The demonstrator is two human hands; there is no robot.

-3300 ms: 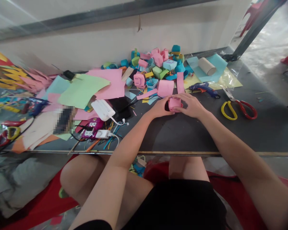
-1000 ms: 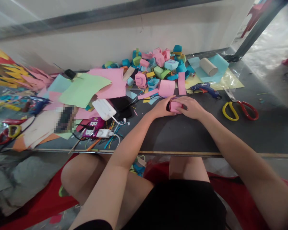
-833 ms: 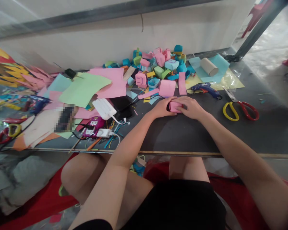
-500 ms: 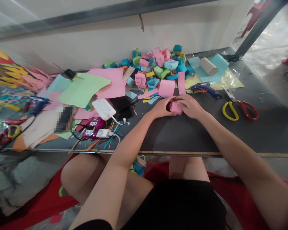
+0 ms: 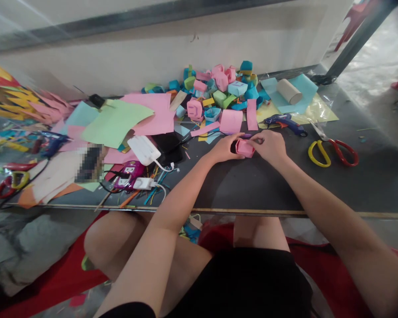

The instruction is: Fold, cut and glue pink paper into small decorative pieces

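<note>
My left hand [image 5: 228,148] is wrapped round the left side of a small pink paper box [image 5: 245,149], its folded sides and open top showing. The box is held just over the dark table. At its right rim, my right hand [image 5: 270,145] is closed in a pinch, thumb and forefinger touching the edge; what lies between the fingertips is mostly hidden. Behind the hands lie a curled pink paper piece [image 5: 231,121] and a pink strip [image 5: 252,115]. To the right are a blue glue gun [image 5: 283,121] and scissors [image 5: 330,143] with yellow and red handles.
A heap of small folded paper boxes [image 5: 220,81] stands against the wall. A cardboard tube [image 5: 289,92] rests on blue paper. To the left are paper sheets [image 5: 117,119], a purple power strip [image 5: 130,174] with cables, a white power bank [image 5: 143,150] and another glue gun [image 5: 53,143].
My right hand has drawn back slightly to the right, from over the box to its right rim, and its fingers have curled into a pinch. The left hand stays round the box.
</note>
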